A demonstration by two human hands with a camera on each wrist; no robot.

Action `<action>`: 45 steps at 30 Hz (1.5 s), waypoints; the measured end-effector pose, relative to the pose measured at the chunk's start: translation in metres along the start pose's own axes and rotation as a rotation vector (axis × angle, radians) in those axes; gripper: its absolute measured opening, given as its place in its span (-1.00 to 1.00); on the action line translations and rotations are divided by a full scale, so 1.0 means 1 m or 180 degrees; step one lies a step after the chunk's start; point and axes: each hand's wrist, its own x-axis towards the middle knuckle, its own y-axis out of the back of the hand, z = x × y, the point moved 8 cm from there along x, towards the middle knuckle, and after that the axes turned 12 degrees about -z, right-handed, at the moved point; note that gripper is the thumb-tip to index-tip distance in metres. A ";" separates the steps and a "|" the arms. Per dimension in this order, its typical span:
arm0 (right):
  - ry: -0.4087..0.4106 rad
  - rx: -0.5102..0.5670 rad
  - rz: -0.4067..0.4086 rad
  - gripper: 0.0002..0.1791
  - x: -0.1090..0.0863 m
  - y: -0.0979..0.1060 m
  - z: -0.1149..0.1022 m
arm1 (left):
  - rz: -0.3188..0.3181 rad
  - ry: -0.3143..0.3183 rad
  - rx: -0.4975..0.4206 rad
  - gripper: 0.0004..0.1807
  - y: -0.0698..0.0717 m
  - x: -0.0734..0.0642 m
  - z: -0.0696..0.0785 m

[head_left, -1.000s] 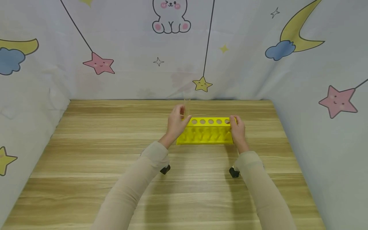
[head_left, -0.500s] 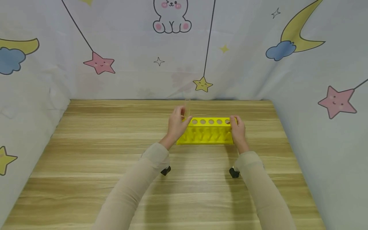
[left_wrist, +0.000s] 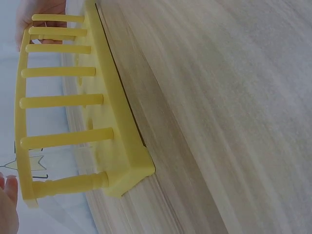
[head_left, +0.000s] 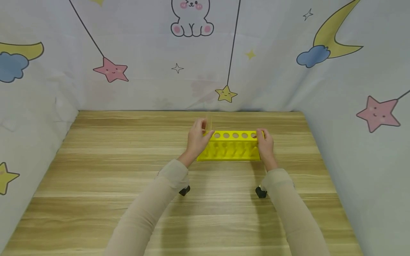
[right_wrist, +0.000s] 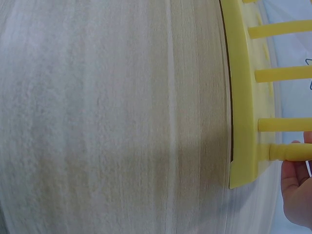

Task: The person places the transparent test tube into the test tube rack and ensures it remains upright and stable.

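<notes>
A yellow test tube rack stands upright on the table, with a row of round holes along its top and pegs below. At its left end my left hand holds a clear test tube between fingers and thumb, upright above the top bar. The tube is faint, and the hand hides its lower end. My right hand grips the right end of the rack. In the right wrist view, fingers of the right hand lie around the rack's end post. The left wrist view catches only part of the left hand.
The wood-grain table reaches back to a white curtain printed with stars and moons. Curtains also hang at both sides. Black wrist-camera pieces hang beneath the sleeves.
The clear tube in my left hand appears slightly lower than a second ago. Both hands and the rack stay almost where they were.
</notes>
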 end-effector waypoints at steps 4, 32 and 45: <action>-0.0009 -0.0007 -0.0026 -0.49 0.000 0.000 0.000 | 0.0012 -0.0005 0.0024 -0.66 0.000 0.000 0.000; -0.0036 -0.0037 0.0048 -0.53 0.000 0.001 0.002 | -0.0510 0.0476 0.0360 -0.21 -0.010 -0.011 -0.037; -0.0039 -0.0073 -0.0002 -0.57 -0.001 0.001 0.000 | -0.0748 0.0591 0.0337 -0.11 -0.006 -0.019 -0.048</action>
